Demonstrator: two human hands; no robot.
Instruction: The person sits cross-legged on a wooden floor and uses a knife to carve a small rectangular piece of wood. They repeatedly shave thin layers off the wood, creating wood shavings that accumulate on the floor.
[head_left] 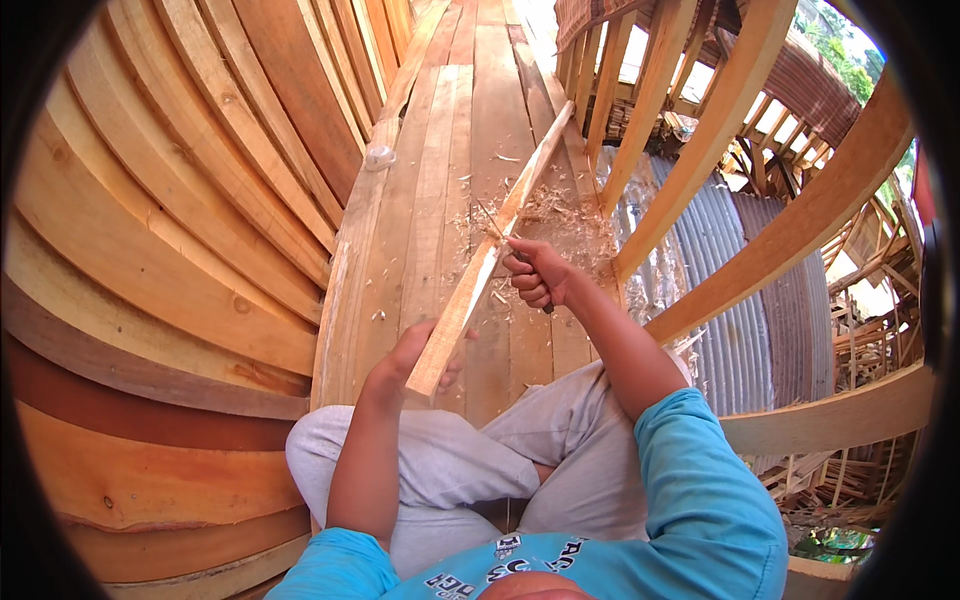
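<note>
A long pale wooden stick (456,325) slants away from my lap, its far end resting by the right side of the plank floor. My left hand (405,355) is closed around its near end, the fingers curling beneath the wood. My right hand (538,275) grips a knife by its handle, with the thin blade (489,216) crossing the stick near its middle. Freshly cut, lighter wood shows on the stick next to the knife. Whether the blade's edge is in the wood I cannot tell.
Curled wood shavings (565,205) litter the plank floor (420,215). A small clear container (380,158) lies by the left boards. Tall wooden planks (150,240) line the left side. To the right stand wooden railing slats (695,150), with corrugated metal sheets (715,290) beyond them.
</note>
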